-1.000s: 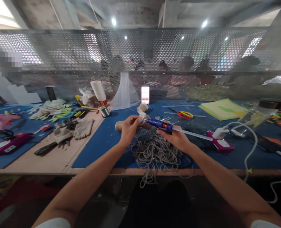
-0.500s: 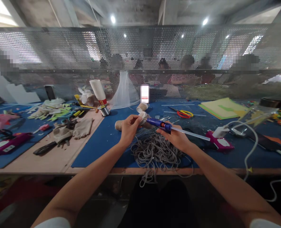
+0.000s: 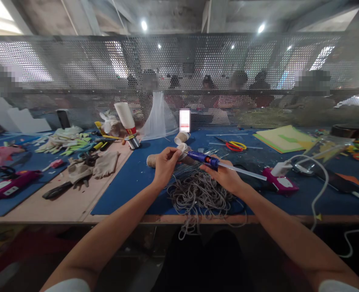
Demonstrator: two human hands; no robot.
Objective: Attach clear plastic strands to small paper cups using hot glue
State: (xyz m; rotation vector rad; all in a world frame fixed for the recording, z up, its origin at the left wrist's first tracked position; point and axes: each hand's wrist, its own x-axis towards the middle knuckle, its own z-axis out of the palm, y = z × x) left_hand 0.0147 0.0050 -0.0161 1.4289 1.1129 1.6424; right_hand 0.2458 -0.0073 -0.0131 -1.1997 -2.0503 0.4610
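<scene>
My left hand (image 3: 165, 163) pinches the rim of a small white paper cup (image 3: 183, 148) above the blue mat. In my right hand (image 3: 225, 174) is a blue hot glue gun (image 3: 203, 157), its nozzle pointing left at the cup, close to or touching it. A long clear glue stick (image 3: 243, 171) sticks out of the gun's back. Below my hands lies a tangled heap of grey cord (image 3: 200, 192). Just left of my fingers lies a beige cord-wrapped cup (image 3: 151, 161). Another wrapped cup (image 3: 182, 138) rests on its side behind.
Red and yellow scissors (image 3: 236, 146) and coloured sheets (image 3: 284, 138) lie to the right, near a magenta power strip (image 3: 281, 181) with a white cable. At left are a leaning paper cup stack (image 3: 125, 114), work gloves (image 3: 105, 165) and a pink glue gun (image 3: 5, 154). Perforated metal screen (image 3: 179, 61) behind.
Almost nothing differs. Both hands keep the cup and glue gun in the same place; the glue stick's rear end has shifted very slightly left.
</scene>
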